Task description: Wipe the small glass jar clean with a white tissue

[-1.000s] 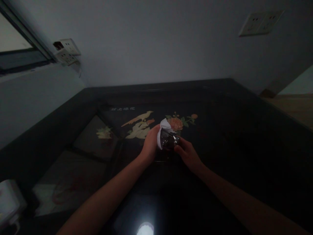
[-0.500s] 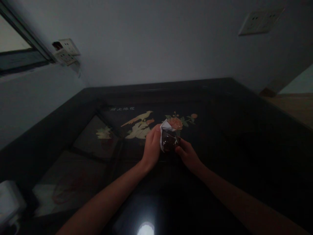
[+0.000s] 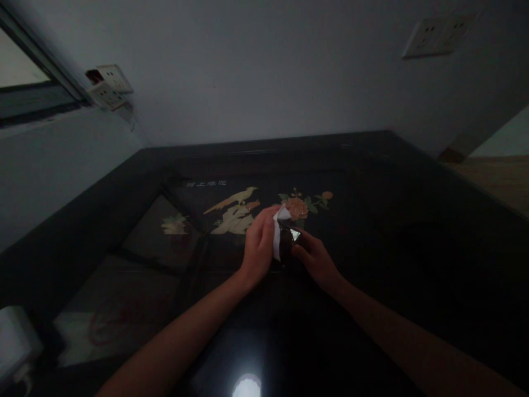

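Turned since a second ago, the small dark glossy object [image 3: 288,246] stays gripped by the right hand [image 3: 316,259] while the left hand [image 3: 258,248], clutching a white cloth [image 3: 278,234], wipes it above the tabletop [image 3: 372,231], wiping apparently unfinished.

Wall sockets [image 3: 108,87] hang left, behind the table [image 3: 372,231].

Two hands: left [image 3: 257,248] and right [image 3: 314,260]. One cloth [image 3: 278,231], one dark object [image 3: 288,242]. Two wall sockets [image 3: 108,88] [image 3: 438,36], one table [image 3: 413,231].

Dark painted table [image 3: 372,220], wall sockets [image 3: 440,37]
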Motion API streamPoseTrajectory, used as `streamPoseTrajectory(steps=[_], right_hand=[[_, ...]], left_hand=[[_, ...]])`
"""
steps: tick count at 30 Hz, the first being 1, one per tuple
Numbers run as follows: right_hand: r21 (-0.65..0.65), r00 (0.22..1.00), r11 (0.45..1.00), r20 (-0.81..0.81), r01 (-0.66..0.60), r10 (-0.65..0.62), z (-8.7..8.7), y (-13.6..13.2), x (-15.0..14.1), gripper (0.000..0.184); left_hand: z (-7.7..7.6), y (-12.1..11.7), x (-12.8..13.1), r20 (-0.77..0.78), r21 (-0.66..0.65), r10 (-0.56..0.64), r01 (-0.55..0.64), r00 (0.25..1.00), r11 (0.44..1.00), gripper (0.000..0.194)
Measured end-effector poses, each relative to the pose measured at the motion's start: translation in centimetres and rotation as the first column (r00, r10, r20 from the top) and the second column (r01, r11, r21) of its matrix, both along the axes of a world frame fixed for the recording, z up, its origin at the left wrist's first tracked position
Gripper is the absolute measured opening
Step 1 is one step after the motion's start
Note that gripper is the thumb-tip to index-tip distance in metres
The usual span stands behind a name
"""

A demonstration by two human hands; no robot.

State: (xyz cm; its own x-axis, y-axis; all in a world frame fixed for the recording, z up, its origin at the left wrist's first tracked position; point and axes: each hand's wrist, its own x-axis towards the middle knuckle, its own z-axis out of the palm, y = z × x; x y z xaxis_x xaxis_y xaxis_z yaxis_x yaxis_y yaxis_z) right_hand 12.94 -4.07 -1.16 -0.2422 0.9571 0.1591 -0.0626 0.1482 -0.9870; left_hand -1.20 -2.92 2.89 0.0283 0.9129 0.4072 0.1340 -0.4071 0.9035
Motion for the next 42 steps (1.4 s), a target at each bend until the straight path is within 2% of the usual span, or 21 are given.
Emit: streamPoseTrajectory(steps=[2,4,7,9,13,16,18,20,22,24,27,29,30,32,34,35,37,39,42], right_hand=[[0.0,1.0,1.0,0.003,0.014,-0.014,0.0,0.0,0.0,0.057],[0.015,1.0,1.0,0.007,0.023,-0.023,-0.2,0.0,0.1,0.059],[0.037,1.0,0.999,0.0,0.014,-0.014,-0.4,0.1,0.1,0.062],[0.049,1.0,0.999,-0.002,0.011,-0.011,-0.4,0.1,0.1,0.064],[0.061,1.0,0.998,-0.001,0.01,-0.01,-0.4,0.0,0.0,0.067],[0.045,1.0,0.999,-0.013,-0.002,0.003,-0.2,0.0,0.0,0.066],[0.035,1.0,0.999,-0.006,0.004,-0.004,0.0,0.0,-0.1,0.061],[0.034,1.0,0.999,0.012,0.022,-0.023,0.2,0.0,-0.1,0.055],[0.035,0.999,0.999,0.024,0.034,-0.035,0.2,0.1,-0.1,0.049],[0.028,0.999,0.999,0.036,0.033,-0.034,0.3,0.1,-0.1,0.046],[0.009,0.999,0.999,0.033,0.037,-0.037,0.2,0.0,0.0,0.047],[-0.006,0.999,0.999,0.016,0.033,-0.033,0.2,0.0,0.1,0.052],[-0.014,1.0,1.0,0.007,0.028,-0.028,0.2,0.0,0.1,0.055],[-0.025,1.0,1.0,0.002,0.016,-0.016,0.1,-0.1,0.0,0.058],[-0.023,1.0,1.0,-0.01,0.001,-0.001,0.0,0.0,0.0,0.059],[-0.014,1.0,1.0,-0.018,-0.009,0.009,0.0,0.0,0.0,0.06],[0.014,0.999,0.999,-0.027,-0.029,0.03,0.1,0.0,0.0,0.061],[0.036,0.999,0.999,-0.024,-0.034,0.035,0.1,0.0,-0.1,0.061],[0.038,0.999,0.999,-0.04,-0.008,0.01,0.2,-0.2,-0.3,0.061]], left_hand=[[-0.2,0.5,0.3,0.198,-0.237,0.026,0.023,0.98,0.971,0.033],[-0.4,1.1,0.5,0.363,-0.394,0.03,0.124,0.931,0.911,0.028],[-0.3,1.5,0.7,0.48,-0.507,0.045,0.235,0.876,0.829,0.027],[-0.2,1.3,0.6,0.433,-0.504,0.056,0.19,0.9,0.842,0.028],[0.2,0.2,0.3,0.231,-0.366,0.079,0.011,0.97,0.931,0.023],[0.5,-0.4,0.0,-0.032,-0.078,0.032,-0.035,0.999,0.996,0.036],[0.6,-0.5,-0.1,-0.236,0.162,0.016,0.023,0.972,0.986,0.036],[0.6,-0.3,-0.3,-0.407,0.334,0.035,0.113,0.913,0.936,0.033],[0.6,-0.1,-0.4,-0.492,0.409,0.051,0.179,0.869,0.895,0.031],[0.7,0.0,-0.5,-0.49,0.41,0.031,0.199,0.871,0.89,0.03],[0.8,0.1,-0.4,-0.342,0.276,-0.035,0.135,0.939,0.952,0.031],[0.6,0.4,-0.3,-0.154,0.067,-0.054,0.065,0.987,0.996,0.033],[0.3,0.7,-0.2,-0.04,-0.061,-0.05,0.047,0.998,0.997,0.032],[-0.5,1.3,0.0,0.214,-0.303,0.001,0.066,0.977,0.951,0.031],[-1.3,1.9,0.2,0.459,-0.472,0.076,0.17,0.885,0.865,0.027],[-1.7,2.2,0.2,0.544,-0.513,0.078,0.258,0.835,0.819,0.025],[-2.1,2.4,0.3,0.646,-0.533,0.104,0.349,0.756,0.771,0.022],[-2.2,2.3,0.3,0.694,-0.519,0.11,0.388,0.712,0.762,0.02],[-1.9,1.9,0.3,0.711,-0.522,0.152,0.371,0.687,0.768,0.017]])
